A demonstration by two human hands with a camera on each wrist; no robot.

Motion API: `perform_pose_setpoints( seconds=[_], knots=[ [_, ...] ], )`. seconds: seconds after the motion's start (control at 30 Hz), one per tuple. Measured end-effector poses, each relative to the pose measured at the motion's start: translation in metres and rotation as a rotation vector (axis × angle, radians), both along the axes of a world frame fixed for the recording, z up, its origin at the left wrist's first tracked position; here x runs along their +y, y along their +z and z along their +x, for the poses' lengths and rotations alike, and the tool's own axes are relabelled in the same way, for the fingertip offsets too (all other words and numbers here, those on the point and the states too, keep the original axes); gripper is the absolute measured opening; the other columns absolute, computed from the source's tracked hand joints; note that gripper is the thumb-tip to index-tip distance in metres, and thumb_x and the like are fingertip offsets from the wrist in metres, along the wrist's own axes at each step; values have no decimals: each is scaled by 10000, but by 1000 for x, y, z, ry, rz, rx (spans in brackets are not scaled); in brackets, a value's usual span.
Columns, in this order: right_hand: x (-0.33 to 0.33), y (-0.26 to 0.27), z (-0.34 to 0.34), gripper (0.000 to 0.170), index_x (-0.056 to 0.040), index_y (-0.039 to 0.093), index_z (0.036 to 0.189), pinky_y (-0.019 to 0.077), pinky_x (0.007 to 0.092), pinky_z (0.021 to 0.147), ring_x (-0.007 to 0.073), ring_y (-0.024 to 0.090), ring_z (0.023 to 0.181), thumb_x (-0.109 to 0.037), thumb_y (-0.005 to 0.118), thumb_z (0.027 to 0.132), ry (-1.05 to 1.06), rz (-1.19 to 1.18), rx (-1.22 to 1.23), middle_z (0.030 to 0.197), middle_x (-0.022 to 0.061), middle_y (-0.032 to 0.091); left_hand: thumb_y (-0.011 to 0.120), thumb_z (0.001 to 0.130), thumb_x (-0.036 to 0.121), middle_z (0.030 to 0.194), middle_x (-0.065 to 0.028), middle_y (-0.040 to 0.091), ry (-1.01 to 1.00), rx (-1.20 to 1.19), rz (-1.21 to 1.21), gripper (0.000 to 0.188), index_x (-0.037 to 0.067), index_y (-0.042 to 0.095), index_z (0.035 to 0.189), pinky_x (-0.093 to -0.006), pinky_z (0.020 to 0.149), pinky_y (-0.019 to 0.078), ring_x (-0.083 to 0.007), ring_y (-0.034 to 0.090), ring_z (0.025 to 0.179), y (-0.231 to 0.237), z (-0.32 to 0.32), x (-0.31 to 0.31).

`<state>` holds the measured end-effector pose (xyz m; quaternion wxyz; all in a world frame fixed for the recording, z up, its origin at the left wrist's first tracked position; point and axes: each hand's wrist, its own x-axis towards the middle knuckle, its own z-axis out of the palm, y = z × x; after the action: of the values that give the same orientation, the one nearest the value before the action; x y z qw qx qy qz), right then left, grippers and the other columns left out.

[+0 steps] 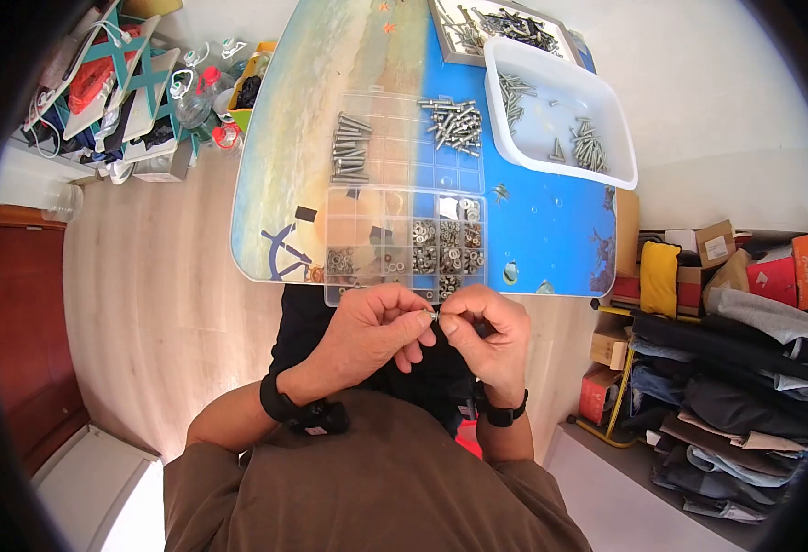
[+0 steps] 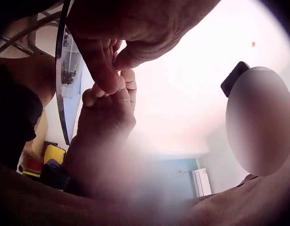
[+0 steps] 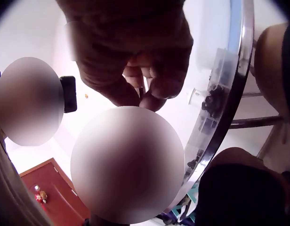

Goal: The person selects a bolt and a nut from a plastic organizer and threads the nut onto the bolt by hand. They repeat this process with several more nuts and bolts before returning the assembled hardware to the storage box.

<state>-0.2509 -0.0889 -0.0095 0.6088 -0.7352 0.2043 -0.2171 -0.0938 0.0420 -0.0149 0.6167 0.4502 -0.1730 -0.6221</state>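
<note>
Just in front of the chest, the left hand [image 1: 376,336] pinches a small metal bolt [image 1: 432,316] between thumb and forefinger. The right hand [image 1: 491,336] grips the bolt's other end with its thumb and forefinger, so both sets of fingertips meet there. The fingers hide most of the bolt. Right beyond the hands, a clear compartment box [image 1: 342,216] holds washers [image 1: 424,234] and nuts [image 1: 450,260]. On its opened lid [image 1: 395,115] lie a row of bolts [image 1: 350,152] and a pile of bolts [image 1: 456,124].
A white tub [image 1: 551,167] with loose bolts stands at the table's right. Behind it is a shallow box [image 1: 462,55] of darker bolts. Folded clothes [image 1: 726,405] fill a rack to the right; a cluttered shelf [image 1: 137,83] and bottles [image 1: 197,106] stand left.
</note>
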Motion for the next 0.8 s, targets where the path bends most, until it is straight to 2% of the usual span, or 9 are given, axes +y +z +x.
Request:
perform_pose_setpoints(
  seconds=[0.07, 0.13, 0.33, 0.37, 0.43, 0.47, 0.53, 0.63, 0.8],
  knots=[
    [2, 8, 4, 262, -16, 652, 1089, 488, 240, 622, 98, 606, 768, -17, 741, 842, 29, -93, -27, 946, 57, 660, 621, 979, 124, 839, -92, 699, -10, 30, 26, 161, -20, 634, 1050, -228, 523, 544, -98, 644, 624, 0, -1, 0],
    [7, 14, 10, 268, -22, 654, 1073, 485, 235, 599, 109, 605, 755, 23, 731, 820, -64, -109, -30, 957, 64, 654, 617, 979, 119, 834, -92, 698, 3, 36, 19, 156, -22, 635, 1044, -228, 517, 542, -99, 642, 618, 0, -1, 0],
    [8, 7, 7, 345, -29, 643, 1125, 489, 235, 586, 113, 604, 746, -3, 757, 801, -66, -277, 10, 1003, 66, 648, 602, 980, 125, 812, -93, 691, 27, 91, 47, 156, -19, 636, 1030, -233, 496, 538, -110, 640, 591, 5, 2, 1],
    [9, 8, 6, 345, -29, 643, 1125, 489, 235, 586, 113, 604, 746, -3, 757, 801, -67, -278, 9, 1003, 66, 648, 600, 980, 131, 804, -93, 689, 30, 136, 66, 158, -15, 636, 1029, -235, 489, 537, -115, 640, 582, 5, 3, 1],
    [11, 10, 3, 381, -21, 640, 1140, 493, 238, 583, 108, 600, 724, 14, 767, 783, -63, -31, -47, 1022, 69, 650, 601, 979, 135, 793, -92, 686, 38, 161, 76, 157, -11, 637, 1023, -235, 479, 533, -117, 640, 575, 4, 3, 1],
    [11, 9, 4, 381, -21, 640, 1140, 493, 238, 583, 108, 600, 724, 14, 767, 783, -64, -32, -48, 1022, 69, 650, 602, 978, 139, 782, -90, 684, 45, 185, 86, 156, -8, 638, 1016, -234, 469, 529, -118, 640, 567, 4, 3, 1],
    [12, 7, 5, 399, -15, 636, 1150, 493, 230, 580, 103, 607, 709, 15, 773, 776, -147, -187, 21, 1054, 77, 648, 603, 977, 139, 773, -86, 682, 35, 203, 92, 152, -6, 638, 1007, -231, 463, 526, -115, 639, 564, 5, 1, 1],
    [10, 4, 6, 427, -8, 633, 1154, 495, 224, 580, 100, 611, 697, 1, 795, 758, -144, -234, 32, 1086, 84, 645, 603, 977, 139, 762, -80, 679, 31, 232, 94, 146, -1, 640, 992, -225, 454, 519, -107, 637, 556, 6, -1, 1],
    [7, -4, -9, 444, -23, 637, 1154, 499, 227, 588, 96, 613, 722, -5, 811, 746, -171, -105, 29, 1095, 82, 644, 627, 961, 160, 767, -76, 676, 34, 232, 115, 155, 6, 647, 974, -232, 459, 514, -103, 627, 566, 9, 2, 3]
  ],
)
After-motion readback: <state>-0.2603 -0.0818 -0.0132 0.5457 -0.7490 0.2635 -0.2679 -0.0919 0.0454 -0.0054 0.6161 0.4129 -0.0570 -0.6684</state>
